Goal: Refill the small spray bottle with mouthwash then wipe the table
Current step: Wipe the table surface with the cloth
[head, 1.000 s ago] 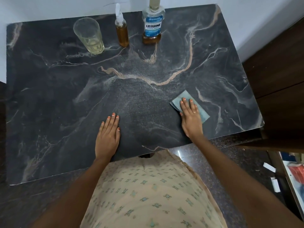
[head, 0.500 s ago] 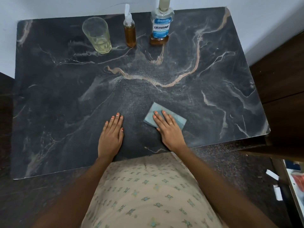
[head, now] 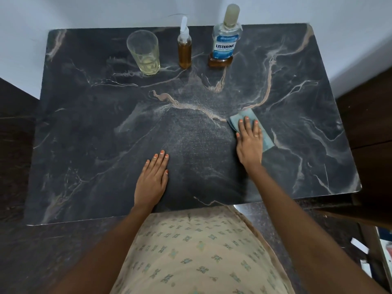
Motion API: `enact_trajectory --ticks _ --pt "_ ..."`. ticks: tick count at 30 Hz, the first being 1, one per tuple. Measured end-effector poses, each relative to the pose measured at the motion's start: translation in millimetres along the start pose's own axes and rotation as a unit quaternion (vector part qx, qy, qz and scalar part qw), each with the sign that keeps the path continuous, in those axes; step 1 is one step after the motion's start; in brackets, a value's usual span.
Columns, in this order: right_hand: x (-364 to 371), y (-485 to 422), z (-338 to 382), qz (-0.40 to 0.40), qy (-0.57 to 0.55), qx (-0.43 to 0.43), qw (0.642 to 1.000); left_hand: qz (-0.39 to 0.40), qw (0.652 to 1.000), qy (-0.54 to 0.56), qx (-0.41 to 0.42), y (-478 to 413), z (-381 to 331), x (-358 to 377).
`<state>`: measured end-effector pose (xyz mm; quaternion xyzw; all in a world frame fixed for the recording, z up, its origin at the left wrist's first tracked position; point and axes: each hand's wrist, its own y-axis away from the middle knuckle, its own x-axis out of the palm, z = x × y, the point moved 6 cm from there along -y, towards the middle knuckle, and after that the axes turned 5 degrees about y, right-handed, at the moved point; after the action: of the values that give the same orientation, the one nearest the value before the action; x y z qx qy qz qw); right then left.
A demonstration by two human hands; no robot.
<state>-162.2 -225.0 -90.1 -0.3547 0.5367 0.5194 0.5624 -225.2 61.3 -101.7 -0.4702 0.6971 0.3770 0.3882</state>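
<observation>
The right hand (head: 249, 143) lies flat with straight fingers pressing a blue cloth (head: 253, 126) onto the dark marble surface (head: 84, 128), right of centre. The left hand (head: 152, 179) rests open, palm down, near the front edge. Along the far edge stand a glass (head: 144, 53), the small spray bottle (head: 184, 47) and the mouthwash bottle (head: 226, 39).

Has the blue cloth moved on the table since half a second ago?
Yes: the blue cloth, under the right hand, slid right and away, reaching the tan vein.

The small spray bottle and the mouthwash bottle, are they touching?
Apart. The head view shows a strip of dark table between the small spray bottle and the mouthwash bottle.
</observation>
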Motion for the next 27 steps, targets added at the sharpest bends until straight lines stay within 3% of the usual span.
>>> enact_trajectory --ticks 4,9,12,15,19,23,27 --pt "9.6 -20.7 63.3 0.023 0.006 -0.053 0.998 0.005 1.000 -0.001 -0.001 -0.5 1.6 -1.1" --pt "26.2 -1.7 129.9 0.058 0.019 -0.192 0.979 0.015 1.000 -0.008 0.027 1.6 3.0 -4.1" --pt "32.4 30.9 134.4 0.083 0.027 -0.285 0.955 0.023 0.997 -0.029 0.065 6.3 9.2 -8.4" --pt "24.3 56.0 113.9 0.059 0.042 -0.349 0.934 0.022 0.996 -0.037 0.074 9.1 13.2 -11.3" --pt "12.0 35.9 79.6 0.042 0.054 -0.273 0.960 0.017 0.997 -0.035 0.063 10.8 14.1 -10.7" --pt "14.4 -7.6 99.2 0.054 0.042 -0.169 0.983 0.016 0.997 -0.035 0.064 10.4 15.3 -9.8" --pt "26.5 -25.7 166.8 0.073 0.062 -0.204 0.974 0.014 0.997 -0.036 0.066 9.6 16.2 -8.8"
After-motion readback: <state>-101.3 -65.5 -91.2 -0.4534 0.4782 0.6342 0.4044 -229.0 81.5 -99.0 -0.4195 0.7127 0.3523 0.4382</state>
